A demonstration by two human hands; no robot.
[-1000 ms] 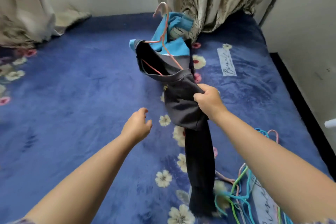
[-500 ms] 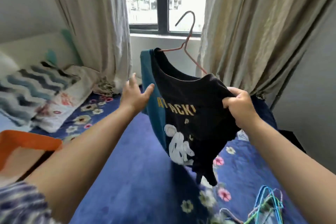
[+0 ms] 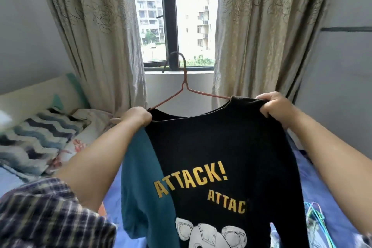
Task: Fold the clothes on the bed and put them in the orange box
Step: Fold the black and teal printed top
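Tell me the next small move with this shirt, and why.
Probably slip the hanger out of the neck. The shirt is held up by both shoulders, left hand and right hand gripping it, and the wire still runs inside the collar. It likely cannot be folded flat until that is out.

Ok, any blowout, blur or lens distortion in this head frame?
Head view: the window is overexposed, sky washed white; the shirt and its lettering stay sharp, as do the left hand and right hand; the plaid sleeve at the lower-left edge is smeared; the curtains lean outward from wide-angle distortion.
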